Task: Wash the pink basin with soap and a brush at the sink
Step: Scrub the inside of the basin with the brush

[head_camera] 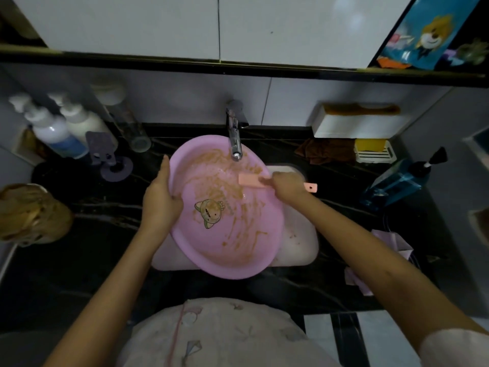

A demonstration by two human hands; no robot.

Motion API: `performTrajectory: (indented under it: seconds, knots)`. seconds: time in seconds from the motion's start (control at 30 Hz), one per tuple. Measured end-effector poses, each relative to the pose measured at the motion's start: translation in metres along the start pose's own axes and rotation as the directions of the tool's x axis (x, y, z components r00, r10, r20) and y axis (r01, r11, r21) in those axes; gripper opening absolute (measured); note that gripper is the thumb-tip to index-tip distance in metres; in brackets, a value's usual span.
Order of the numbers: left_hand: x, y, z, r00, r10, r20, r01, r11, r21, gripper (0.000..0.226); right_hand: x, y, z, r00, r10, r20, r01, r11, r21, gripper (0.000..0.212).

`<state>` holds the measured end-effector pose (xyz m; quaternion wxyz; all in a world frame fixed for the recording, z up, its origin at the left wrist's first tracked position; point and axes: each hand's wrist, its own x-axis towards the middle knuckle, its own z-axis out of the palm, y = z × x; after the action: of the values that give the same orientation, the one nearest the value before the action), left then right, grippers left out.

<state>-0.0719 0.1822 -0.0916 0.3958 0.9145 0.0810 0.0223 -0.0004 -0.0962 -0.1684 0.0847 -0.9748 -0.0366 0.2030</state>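
The pink basin (238, 250) lies tilted over the white sink (301, 242), smeared inside with brown streaks around a cartoon cat picture. My left hand (161, 200) grips its left rim, thumb inside. My right hand (287, 185) holds a pink brush (250, 180) by its handle, whose end sticks out to the right. The brush head rests against the basin's inner wall just below the chrome tap (235, 139).
White pump bottles (66, 128) and a purple holder (111, 160) stand at the back left of the black counter. A blue pump bottle (397, 181), a brown cloth (328, 152) and a yellow soap on a rack (370, 148) sit at the right.
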Motion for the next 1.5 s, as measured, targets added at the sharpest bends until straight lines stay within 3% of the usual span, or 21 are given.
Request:
performTrajectory:
  seconds: [0.03,0.17,0.3,0.37,0.43,0.47,0.5,0.6,0.63,0.73,0.77,0.83,0.9,0.97,1.07,1.2,1.23,1.3,1.33,1.4,1.5]
  knots:
    - [0.0,0.0,0.0,1.0,-0.004,-0.003,0.004,1.0,0.0,0.081,0.0,0.0,0.001,1.0,-0.007,-0.018,0.007,0.999,0.033,0.04]
    - [-0.002,-0.001,0.0,1.0,0.003,-0.011,-0.002,1.0,0.008,0.081,-0.008,-0.011,0.002,0.978,0.011,0.21,0.034,0.977,-0.21,0.041]
    - [-0.004,0.002,-0.001,1.0,0.0,-0.023,0.0,1.0,0.011,0.081,-0.001,-0.006,-0.016,0.991,-0.096,-0.096,0.079,0.984,-0.162,0.038]
    - [-0.005,0.002,-0.001,1.0,-0.001,-0.026,0.002,1.0,0.015,0.081,-0.002,-0.009,-0.008,0.999,-0.038,0.036,0.043,0.986,-0.158,0.041]
    - [-0.005,0.002,-0.002,1.0,-0.006,-0.022,0.006,1.0,0.021,0.082,-0.007,-0.013,-0.003,0.948,0.09,0.305,-0.023,0.976,-0.218,0.044]
    - [-0.004,0.002,-0.001,1.0,-0.008,-0.02,0.009,1.0,0.021,0.082,-0.007,-0.015,-0.007,0.937,0.109,0.332,-0.033,0.974,-0.225,0.045]
    - [-0.004,0.0,-0.001,1.0,-0.015,-0.019,0.016,1.0,0.023,0.083,-0.002,-0.012,-0.01,0.952,0.06,0.3,0.013,0.972,-0.236,0.045]
    - [-0.004,-0.002,-0.001,0.999,-0.027,-0.023,0.028,0.999,0.042,0.082,0.002,-0.009,-0.014,0.997,-0.058,-0.042,0.05,0.985,-0.166,0.043]
    - [-0.004,-0.002,-0.001,0.999,-0.026,-0.026,0.027,0.999,0.045,0.082,0.001,-0.01,-0.012,0.998,-0.053,-0.03,0.048,0.988,-0.15,0.044]
    - [-0.004,-0.001,-0.001,0.999,-0.018,-0.031,0.02,0.999,0.043,0.083,-0.002,-0.016,-0.004,0.932,0.122,0.341,-0.059,0.98,-0.19,0.043]
    - [-0.005,-0.002,-0.001,0.999,-0.022,-0.029,0.023,0.999,0.042,0.083,-0.002,-0.017,-0.007,0.925,0.12,0.361,-0.038,0.973,-0.227,0.044]
    - [-0.004,-0.002,-0.001,0.999,-0.023,-0.025,0.024,0.999,0.046,0.083,0.003,-0.018,-0.017,0.991,-0.018,0.129,0.045,0.976,-0.212,0.043]
    - [-0.004,-0.002,0.0,0.999,-0.021,-0.028,0.023,0.998,0.065,0.084,0.007,-0.017,-0.017,0.994,-0.075,-0.078,0.064,0.989,-0.134,0.04]
    - [-0.004,-0.002,-0.001,0.999,-0.016,-0.035,0.018,0.997,0.069,0.084,0.004,-0.019,-0.006,1.0,-0.001,0.009,0.001,1.0,-0.006,0.042]
    - [-0.001,-0.002,-0.004,0.999,-0.015,-0.029,0.017,0.997,0.071,0.083,0.005,-0.015,0.003,0.963,0.091,0.255,-0.064,0.992,-0.111,0.048]
    - [0.002,-0.001,-0.003,0.999,-0.025,-0.027,0.027,0.994,0.103,0.082,0.015,-0.02,-0.002,0.999,-0.01,-0.049,0.011,1.0,0.012,0.049]
    - [0.001,-0.002,-0.003,0.999,-0.024,-0.027,0.027,0.994,0.105,0.082,0.014,-0.022,0.002,0.998,-0.002,-0.056,0.004,0.999,0.042,0.05]
    - [0.001,-0.004,-0.004,0.999,-0.038,-0.037,0.041,0.995,0.092,0.082,0.011,-0.025,0.009,0.983,0.037,0.178,-0.034,0.999,-0.016,0.049]
    - [0.001,-0.006,-0.005,0.998,-0.047,-0.038,0.05,0.995,0.082,0.082,0.008,-0.023,0.012,0.94,0.084,0.33,-0.068,0.996,-0.06,0.047]
    - [0.0,-0.007,-0.006,0.998,-0.055,-0.035,0.058,0.995,0.075,0.081,0.005,-0.02,0.003,0.897,0.12,0.426,-0.072,0.989,-0.125,0.045]
    - [-0.002,-0.004,-0.005,0.998,-0.036,-0.042,0.04,0.995,0.088,0.08,0.008,-0.026,-0.007,0.991,-0.01,0.131,0.03,0.989,-0.148,0.045]
